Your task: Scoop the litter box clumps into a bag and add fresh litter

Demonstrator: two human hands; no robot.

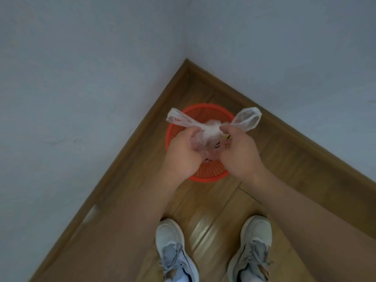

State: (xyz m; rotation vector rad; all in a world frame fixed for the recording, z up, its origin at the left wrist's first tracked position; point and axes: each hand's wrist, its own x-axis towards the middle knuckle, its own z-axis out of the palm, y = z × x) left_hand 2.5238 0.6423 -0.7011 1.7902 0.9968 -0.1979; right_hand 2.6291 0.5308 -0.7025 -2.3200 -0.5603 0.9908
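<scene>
A thin translucent white plastic bag (211, 130) hangs between both hands over an orange-red round mesh basket (205, 174) standing in the room corner. My left hand (183, 153) is closed on the bag's left side, and its left handle loop (177, 119) sticks out sideways. My right hand (238, 153) is closed on the right side, with the right handle loop (247, 119) standing up beside it. The bag's body is bunched between the thumbs. Its contents are hidden. No litter box or scoop is in view.
Two pale grey-blue walls meet at the corner, edged by a wooden skirting board (223, 84). The floor is wood plank (213, 210). My two light sneakers (173, 249) stand just behind the basket. Small items inside the basket (218, 146) are partly seen.
</scene>
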